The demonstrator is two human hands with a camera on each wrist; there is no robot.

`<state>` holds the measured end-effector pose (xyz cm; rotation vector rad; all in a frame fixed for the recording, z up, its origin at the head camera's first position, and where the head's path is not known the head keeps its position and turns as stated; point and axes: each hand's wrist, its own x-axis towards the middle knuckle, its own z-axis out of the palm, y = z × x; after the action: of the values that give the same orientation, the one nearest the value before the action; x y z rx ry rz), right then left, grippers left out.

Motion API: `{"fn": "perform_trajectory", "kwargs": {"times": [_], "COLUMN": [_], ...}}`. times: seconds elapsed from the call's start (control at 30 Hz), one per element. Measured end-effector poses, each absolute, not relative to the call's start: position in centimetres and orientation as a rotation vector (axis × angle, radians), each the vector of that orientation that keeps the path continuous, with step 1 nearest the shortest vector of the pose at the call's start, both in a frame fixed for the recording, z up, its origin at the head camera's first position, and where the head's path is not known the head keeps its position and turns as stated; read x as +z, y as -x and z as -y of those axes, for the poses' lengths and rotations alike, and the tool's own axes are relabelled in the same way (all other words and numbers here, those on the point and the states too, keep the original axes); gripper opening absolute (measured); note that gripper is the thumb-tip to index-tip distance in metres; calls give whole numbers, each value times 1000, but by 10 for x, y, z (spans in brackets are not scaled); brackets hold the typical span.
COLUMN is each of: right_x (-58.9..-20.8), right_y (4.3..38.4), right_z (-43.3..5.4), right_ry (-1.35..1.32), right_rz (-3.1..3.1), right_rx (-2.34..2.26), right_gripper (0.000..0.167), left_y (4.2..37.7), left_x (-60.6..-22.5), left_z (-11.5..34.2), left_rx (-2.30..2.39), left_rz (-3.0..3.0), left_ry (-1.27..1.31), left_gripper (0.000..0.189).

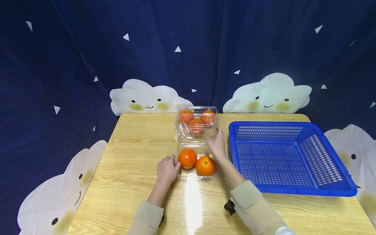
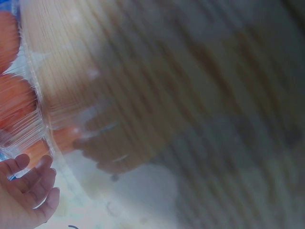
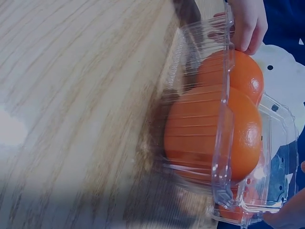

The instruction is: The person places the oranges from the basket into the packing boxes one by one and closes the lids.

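Note:
A clear plastic clamshell box [image 1: 196, 177] lies unfolded, with two oranges [image 1: 205, 166] side by side in its near half. My left hand [image 1: 168, 169] is at that half's left side, by the left orange [image 1: 187, 158]. In the left wrist view its fingers [image 2: 40, 183] look relaxed and loosely bent. My right hand [image 1: 216, 143] pinches the right edge of the raised clear lid [image 1: 188, 138], also visible in the right wrist view with the lid [image 3: 281, 162]. Three more oranges [image 1: 196, 126] show through clear plastic beyond; whether that is a second box is unclear.
A large blue plastic basket [image 1: 271, 189] stands on the wooden table [image 1: 138, 137], right of my right hand. A dark blue curtain [image 1: 176, 71] with cloud prints hangs behind the table's far edge.

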<state>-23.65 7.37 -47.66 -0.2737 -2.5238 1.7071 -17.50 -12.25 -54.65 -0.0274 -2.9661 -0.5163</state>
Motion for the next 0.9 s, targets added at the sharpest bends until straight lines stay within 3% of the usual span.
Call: {"fn": "perform_trajectory", "kwargs": {"times": [0.9], "right_x": [-478], "right_y": [268], "right_z": [-79], "right_ry": [264], "right_rz": [2606], "right_rx": [1681], "right_gripper": [73], "left_y": [175], "left_x": [-547], "left_z": [123], "left_rx": [-506], "left_rz": [2960], "left_ry": [41], "left_gripper": [33]}}
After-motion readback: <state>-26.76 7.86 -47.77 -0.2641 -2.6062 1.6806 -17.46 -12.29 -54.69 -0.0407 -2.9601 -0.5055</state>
